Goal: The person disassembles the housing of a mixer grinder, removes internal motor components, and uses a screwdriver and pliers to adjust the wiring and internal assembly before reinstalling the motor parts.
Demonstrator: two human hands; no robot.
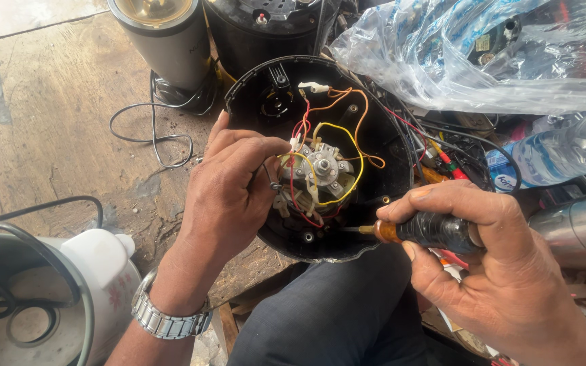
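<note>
I see the motor (321, 171) inside the open appliance base (381, 196), rice cooker (96, 271) to its left, plastic bag (456, 74) behind-right.

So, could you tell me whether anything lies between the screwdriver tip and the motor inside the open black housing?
Yes: the yellow wire and red wire loop beside the motor, between it and the screwdriver held by the right hand.

The screwdriver (420, 230) tip is too small to make out. The left hand (228, 193) covers the motor's (320, 173) 9 o'clock side. The rice cooker (49, 298) is cut off at 7 o'clock, the steel pot (581, 230) at 3 o'clock.
</note>
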